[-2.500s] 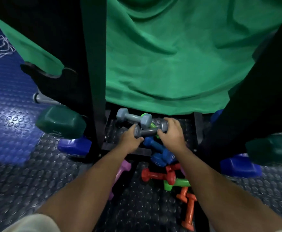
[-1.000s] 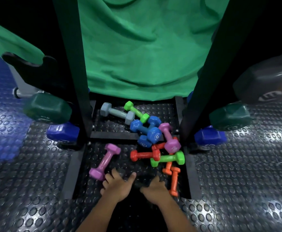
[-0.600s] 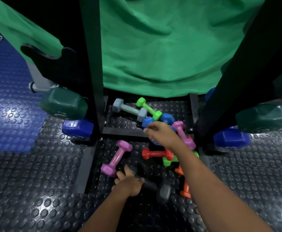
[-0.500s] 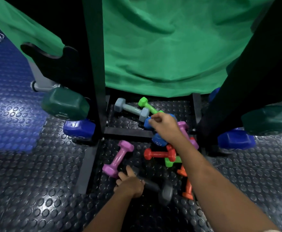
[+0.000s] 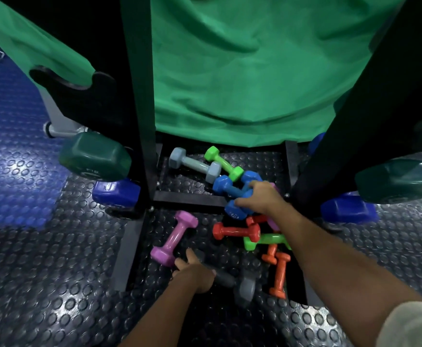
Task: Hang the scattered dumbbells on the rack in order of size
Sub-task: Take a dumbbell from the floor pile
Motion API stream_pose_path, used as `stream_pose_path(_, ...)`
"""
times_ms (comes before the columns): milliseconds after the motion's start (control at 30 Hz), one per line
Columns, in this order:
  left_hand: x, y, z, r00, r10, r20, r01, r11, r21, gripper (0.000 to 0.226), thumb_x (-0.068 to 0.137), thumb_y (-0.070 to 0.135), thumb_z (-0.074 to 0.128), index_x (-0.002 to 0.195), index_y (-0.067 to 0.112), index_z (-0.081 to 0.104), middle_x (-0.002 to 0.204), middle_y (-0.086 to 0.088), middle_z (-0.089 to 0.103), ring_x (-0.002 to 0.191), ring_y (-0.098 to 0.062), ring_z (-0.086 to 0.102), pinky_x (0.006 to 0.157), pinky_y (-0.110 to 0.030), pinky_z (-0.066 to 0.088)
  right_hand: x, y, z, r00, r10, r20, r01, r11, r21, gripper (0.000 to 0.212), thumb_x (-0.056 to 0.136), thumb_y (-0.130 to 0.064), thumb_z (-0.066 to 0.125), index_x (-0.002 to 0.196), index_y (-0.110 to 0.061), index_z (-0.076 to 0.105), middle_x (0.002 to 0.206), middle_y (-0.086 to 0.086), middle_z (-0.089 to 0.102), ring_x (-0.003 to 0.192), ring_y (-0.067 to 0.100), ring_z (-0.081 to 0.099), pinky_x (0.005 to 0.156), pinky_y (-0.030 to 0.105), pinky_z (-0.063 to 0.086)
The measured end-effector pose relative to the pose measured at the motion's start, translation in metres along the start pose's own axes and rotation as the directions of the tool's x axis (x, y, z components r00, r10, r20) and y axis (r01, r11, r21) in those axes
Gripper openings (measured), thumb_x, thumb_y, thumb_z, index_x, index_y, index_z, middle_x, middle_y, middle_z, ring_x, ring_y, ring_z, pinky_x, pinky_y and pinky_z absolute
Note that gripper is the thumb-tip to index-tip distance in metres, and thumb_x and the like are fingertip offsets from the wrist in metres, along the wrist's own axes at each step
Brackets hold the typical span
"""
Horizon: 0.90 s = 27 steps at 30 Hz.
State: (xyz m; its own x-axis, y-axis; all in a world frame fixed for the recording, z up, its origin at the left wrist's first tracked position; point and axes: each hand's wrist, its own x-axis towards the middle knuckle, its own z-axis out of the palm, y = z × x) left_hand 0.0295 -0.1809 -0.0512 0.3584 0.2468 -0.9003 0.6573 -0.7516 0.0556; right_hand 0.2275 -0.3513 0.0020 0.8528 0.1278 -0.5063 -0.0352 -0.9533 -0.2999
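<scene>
Small dumbbells lie scattered on the floor between the black rack uprights [image 5: 137,96]. My left hand [image 5: 195,271] grips the handle of a dark grey dumbbell [image 5: 245,289] lying on the mat nearest me. My right hand [image 5: 262,199] reaches forward, its fingers curled over a blue dumbbell [image 5: 236,211] that crosses a second blue one [image 5: 223,185]. Around them lie a light grey dumbbell [image 5: 195,165], a green one [image 5: 223,164], a pink one [image 5: 173,236], a red one [image 5: 236,231], another green one [image 5: 265,240] and two orange ones [image 5: 279,274]. My right wrist hides part of another pink dumbbell.
Big dark green dumbbells [image 5: 94,159] [image 5: 395,181] and big blue ones [image 5: 116,194] [image 5: 347,209] hang low on the rack at both sides. A green cloth [image 5: 242,71] drapes behind the rack. A black crossbar [image 5: 187,199] runs across the studded rubber floor [image 5: 42,271].
My right hand has slid slightly right and toward me and closed over the blue dumbbell. My left hand stays on the dark grey dumbbell, which has barely shifted.
</scene>
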Motion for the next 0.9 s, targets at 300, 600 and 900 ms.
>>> stream_pose_path(300, -0.026, -0.007, -0.032, 0.989, 0.144, -0.017, -0.144, 0.988, -0.053, 0.074, 0.098, 0.062, 0.029, 0.159, 0.02, 0.03, 0.164, -0.016, 0.025, 0.145, -0.04, 0.033, 0.119, -0.052, 0.031, -0.034, -0.019, 0.014, 0.971, 0.224, -0.079, -0.191, 0.934, 0.302, 0.076, 0.087, -0.054, 0.072, 0.139, -0.006, 0.045, 0.117, 0.008, 0.061, 0.103, 0.027, 0.06, 0.08, 0.031, 0.045)
stream_pose_path(600, -0.072, 0.018, -0.112, 0.865, 0.308, -0.396, -0.476, 0.757, -0.449, 0.068, 0.104, 0.056, 0.046, 0.159, 0.019, 0.033, 0.158, -0.01, 0.045, 0.142, -0.03, 0.045, 0.112, -0.038, 0.037, -0.095, -0.041, -0.02, 0.966, 0.18, -0.187, -0.075, 0.884, 0.462, 0.054, 0.083, -0.06, 0.073, 0.112, -0.015, 0.066, 0.102, 0.003, 0.07, 0.098, 0.025, 0.066, 0.08, 0.032, 0.049)
stream_pose_path(900, -0.114, 0.05, -0.147, 0.769, 0.294, -0.568, -0.639, 0.375, -0.672, 0.062, 0.081, 0.082, 0.053, 0.113, 0.031, 0.065, 0.112, -0.001, 0.075, 0.1, -0.024, 0.072, 0.094, -0.053, 0.058, -0.179, -0.047, -0.095, 0.989, -0.061, -0.136, 0.143, 0.641, 0.754, 0.043, 0.066, -0.048, 0.088, 0.094, -0.018, 0.075, 0.092, 0.005, 0.079, 0.089, 0.028, 0.076, 0.089, 0.055, 0.06)
